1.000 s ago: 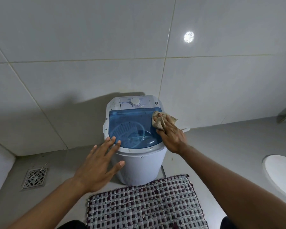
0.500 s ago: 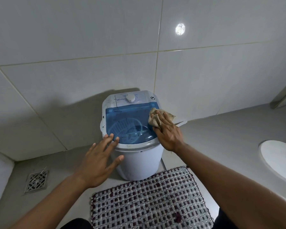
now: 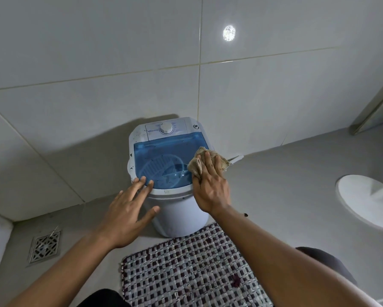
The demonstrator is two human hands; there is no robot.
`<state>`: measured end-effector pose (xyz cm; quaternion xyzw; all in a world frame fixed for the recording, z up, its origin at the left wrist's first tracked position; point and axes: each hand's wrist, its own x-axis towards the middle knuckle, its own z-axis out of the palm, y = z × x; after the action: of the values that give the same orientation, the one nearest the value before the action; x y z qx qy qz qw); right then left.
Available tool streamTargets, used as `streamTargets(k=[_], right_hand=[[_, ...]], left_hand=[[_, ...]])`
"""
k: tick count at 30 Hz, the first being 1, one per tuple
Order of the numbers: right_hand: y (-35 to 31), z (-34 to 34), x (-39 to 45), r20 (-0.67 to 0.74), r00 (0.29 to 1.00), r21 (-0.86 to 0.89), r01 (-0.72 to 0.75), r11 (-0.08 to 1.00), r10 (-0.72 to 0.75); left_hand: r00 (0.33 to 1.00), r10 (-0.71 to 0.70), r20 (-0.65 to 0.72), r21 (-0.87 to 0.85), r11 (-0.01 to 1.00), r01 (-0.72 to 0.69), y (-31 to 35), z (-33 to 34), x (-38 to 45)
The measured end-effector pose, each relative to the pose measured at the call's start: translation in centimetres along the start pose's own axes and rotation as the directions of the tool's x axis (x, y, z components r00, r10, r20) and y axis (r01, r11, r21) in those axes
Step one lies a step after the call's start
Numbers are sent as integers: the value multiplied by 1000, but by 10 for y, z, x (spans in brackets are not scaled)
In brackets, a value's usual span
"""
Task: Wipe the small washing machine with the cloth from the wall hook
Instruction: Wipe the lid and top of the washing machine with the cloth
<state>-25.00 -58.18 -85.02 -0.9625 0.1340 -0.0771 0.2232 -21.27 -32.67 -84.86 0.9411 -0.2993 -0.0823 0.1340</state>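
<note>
While your knees stay at the near edge of the checked woven mat, your two arms reach over it to the small washing machine, which stands on the grey floor just beyond the mat and close against the tiled wall. Your left hand is spread flat, holding nothing, with its fingertips resting on the white rim at the near left corner of the blue see-through lid; it looks like a steadying touch. Your right hand presses the beige cloth down with flattened fingers onto the lid's right edge, part of the cloth bunched by your thumb and part hanging off the machine's right side. Compared with a second ago, the cloth has slid a little nearer along that right edge while the left hand has hardly shifted, so you seem to be mid-stroke, working the right side from back to front. Dark specks show on the white rim at the left and the near front, and the panel with the dial at the back looks untouched, so much wiping is probably left. Off to the far left lies a floor drain.
</note>
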Motion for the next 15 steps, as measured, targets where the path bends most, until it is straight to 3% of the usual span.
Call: streamTargets(k=[10, 15], right_hand=[[-33, 39, -14, -111, 979, -5, -173, 985, 171], [-58, 44, -21, -134, 952, 119, -261, 958, 276]], left_hand=[[1000, 27, -5, 54, 998, -27, 5, -9, -2], [1000, 22, -8, 62, 998, -22, 7, -11, -2]])
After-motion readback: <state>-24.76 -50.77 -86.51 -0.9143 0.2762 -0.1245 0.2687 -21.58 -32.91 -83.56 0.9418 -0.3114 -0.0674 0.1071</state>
